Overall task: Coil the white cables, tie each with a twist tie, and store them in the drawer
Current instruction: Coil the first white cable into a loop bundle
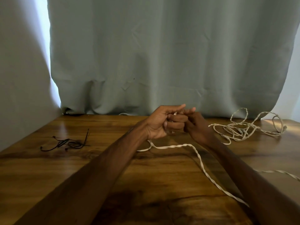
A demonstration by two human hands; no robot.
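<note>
- The white cable (178, 146) is a twisted cord. One end is up in the hands above the middle of the table, and a small white piece shows between the curled fingers.
- From under the left wrist it drops to the wood, makes a small loop, then runs flat across the table toward the near right, where it passes behind the right forearm.
- The left hand (160, 122) has its fingers curled into a loose fist round the cable, thumb stretched forward on top.
- The right hand (196, 125) meets it fingertip to fingertip, fingers bent. I cannot tell whether it pinches the cable or only touches the other hand.
- A second tangled white cable (240, 130) lies in loose loops at the far right of the table, well apart from the hands, with some loops standing up off the wood.
- The black twist ties (68, 142) lie in a small heap at the left.
- All of this rests on a wooden table (97, 168).
- A grey-green curtain (162, 54) hangs behind the table's far edge.
</note>
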